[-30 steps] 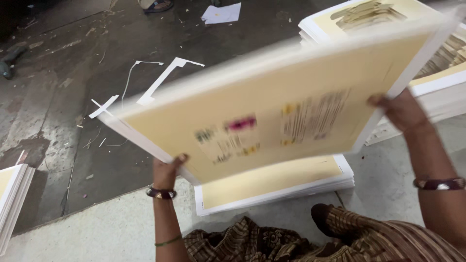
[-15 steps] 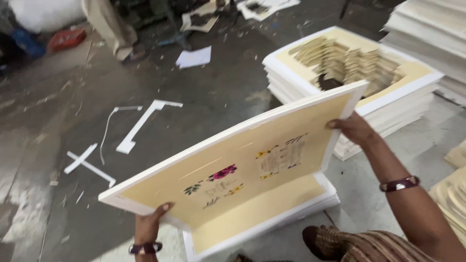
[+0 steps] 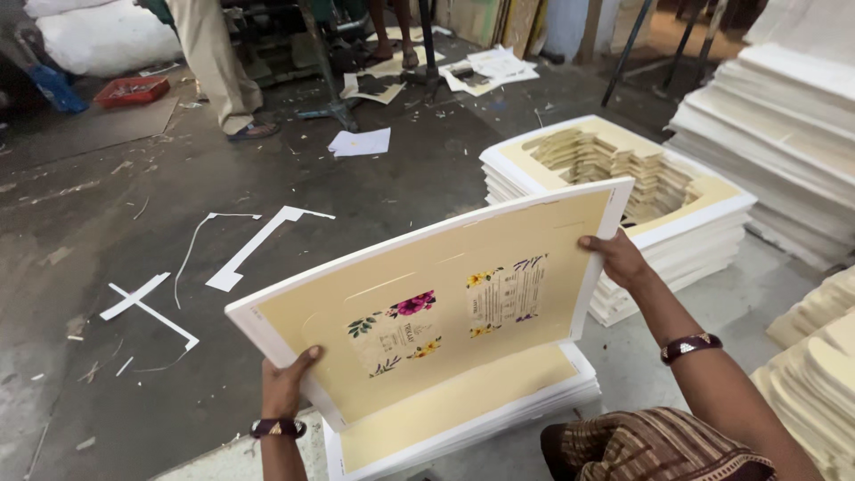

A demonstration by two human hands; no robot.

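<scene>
Your left hand (image 3: 287, 385) and right hand (image 3: 614, 258) pinch opposite edges of the printed sheet bundle (image 3: 427, 312), fingers closed on it, tilted above the low stack (image 3: 463, 414). With such thin edge grips, sheets could slide out and fan across the floor (image 3: 107, 205).

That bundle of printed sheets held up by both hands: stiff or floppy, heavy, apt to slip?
The bundle of sheets probably holds fairly stiff: it spans between the left hand and right hand without visible sag. Likely weighty, since each hand grips an opposite edge. Loose sheets might slide apart if tilted; the white edge shows many layers.
</scene>
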